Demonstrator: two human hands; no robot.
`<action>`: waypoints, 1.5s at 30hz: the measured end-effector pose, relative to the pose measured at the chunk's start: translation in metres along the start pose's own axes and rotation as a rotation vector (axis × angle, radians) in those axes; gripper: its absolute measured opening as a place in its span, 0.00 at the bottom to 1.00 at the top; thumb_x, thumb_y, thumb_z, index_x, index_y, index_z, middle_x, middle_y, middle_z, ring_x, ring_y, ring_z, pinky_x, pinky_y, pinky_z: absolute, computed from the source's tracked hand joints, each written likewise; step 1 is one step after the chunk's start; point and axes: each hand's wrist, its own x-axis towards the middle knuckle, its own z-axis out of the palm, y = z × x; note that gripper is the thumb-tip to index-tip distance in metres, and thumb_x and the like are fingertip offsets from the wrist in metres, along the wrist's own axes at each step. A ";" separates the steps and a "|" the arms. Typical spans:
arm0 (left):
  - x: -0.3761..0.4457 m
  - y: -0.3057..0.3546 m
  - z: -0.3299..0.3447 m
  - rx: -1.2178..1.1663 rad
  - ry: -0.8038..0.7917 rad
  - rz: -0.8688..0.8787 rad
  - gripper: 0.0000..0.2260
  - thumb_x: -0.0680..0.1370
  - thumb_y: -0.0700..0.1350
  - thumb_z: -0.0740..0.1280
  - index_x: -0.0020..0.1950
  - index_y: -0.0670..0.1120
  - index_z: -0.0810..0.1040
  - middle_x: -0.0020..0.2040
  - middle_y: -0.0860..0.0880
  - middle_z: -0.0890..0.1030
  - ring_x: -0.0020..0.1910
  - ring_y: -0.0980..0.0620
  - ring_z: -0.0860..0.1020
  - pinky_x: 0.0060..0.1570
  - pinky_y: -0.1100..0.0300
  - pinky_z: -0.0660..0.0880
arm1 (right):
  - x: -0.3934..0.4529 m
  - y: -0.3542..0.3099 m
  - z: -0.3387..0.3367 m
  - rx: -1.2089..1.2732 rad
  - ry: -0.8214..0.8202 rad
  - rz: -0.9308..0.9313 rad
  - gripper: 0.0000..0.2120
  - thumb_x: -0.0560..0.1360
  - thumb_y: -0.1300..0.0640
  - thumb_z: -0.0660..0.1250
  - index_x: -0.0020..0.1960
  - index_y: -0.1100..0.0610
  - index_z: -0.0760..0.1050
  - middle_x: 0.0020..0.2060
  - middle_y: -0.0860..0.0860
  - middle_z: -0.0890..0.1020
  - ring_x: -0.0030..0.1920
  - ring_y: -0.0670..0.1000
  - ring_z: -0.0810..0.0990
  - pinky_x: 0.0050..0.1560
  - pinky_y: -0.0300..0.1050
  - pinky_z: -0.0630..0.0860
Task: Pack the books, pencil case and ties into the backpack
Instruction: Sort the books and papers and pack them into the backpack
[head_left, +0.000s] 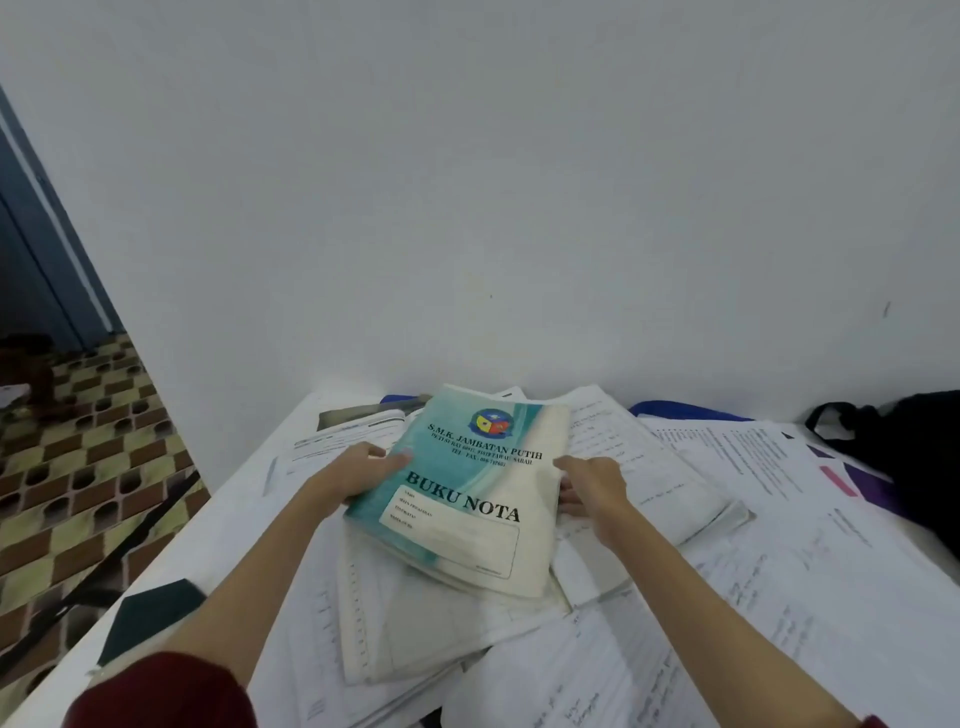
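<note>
A teal and cream notebook (457, 493) printed "BUKU NOTA" lies on top of a loose heap of papers and open books (649, 519) that covers most of the white surface (249, 493) against the wall. It is tilted, its far edge angled toward the right, and seems to crown a small stack of similar books, which suggests they are being gathered into one bundle so that they can be carried together.

The left hand (358, 470) holds the notebook's left edge, thumb on the cover and fingers (400, 460) curled round that edge. The right hand (589, 488) reaches in from the near right to the right edge; its fingers slip beneath or beside the stack and appear to grip it, though the back of the hand hides the contact. Both forearms stretch forward from the near edge, converging on the notebook, wrists roughly level; a dark red sleeve (171, 691) shows at the near left.

At the far right, a black backpack (904, 447) rests on the surface, well apart from the notebook, with a strap looped toward the papers. No pencil case or ties can be picked out; a blue object (685, 409) peeks out behind the papers, but what it is cannot be told. Packing looks barely begun.
</note>
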 end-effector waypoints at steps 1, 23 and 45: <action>0.002 0.005 0.005 -0.024 -0.073 -0.001 0.18 0.76 0.54 0.66 0.58 0.43 0.75 0.51 0.46 0.82 0.45 0.49 0.81 0.40 0.60 0.78 | 0.001 0.001 0.002 -0.017 0.014 -0.005 0.09 0.74 0.60 0.67 0.49 0.66 0.74 0.41 0.60 0.80 0.42 0.57 0.80 0.44 0.52 0.80; -0.020 0.101 0.048 -0.645 0.017 0.540 0.22 0.73 0.35 0.70 0.63 0.52 0.70 0.57 0.48 0.80 0.54 0.48 0.80 0.51 0.48 0.78 | -0.009 -0.097 -0.084 0.350 -0.069 -0.510 0.07 0.74 0.64 0.64 0.45 0.52 0.71 0.39 0.48 0.81 0.33 0.48 0.77 0.30 0.40 0.71; 0.003 0.085 0.103 -0.702 -0.119 0.488 0.18 0.70 0.52 0.68 0.58 0.46 0.77 0.51 0.49 0.84 0.49 0.48 0.83 0.46 0.55 0.79 | 0.005 -0.041 -0.098 0.180 0.030 -0.486 0.07 0.75 0.57 0.66 0.53 0.52 0.76 0.49 0.48 0.82 0.52 0.50 0.80 0.46 0.41 0.75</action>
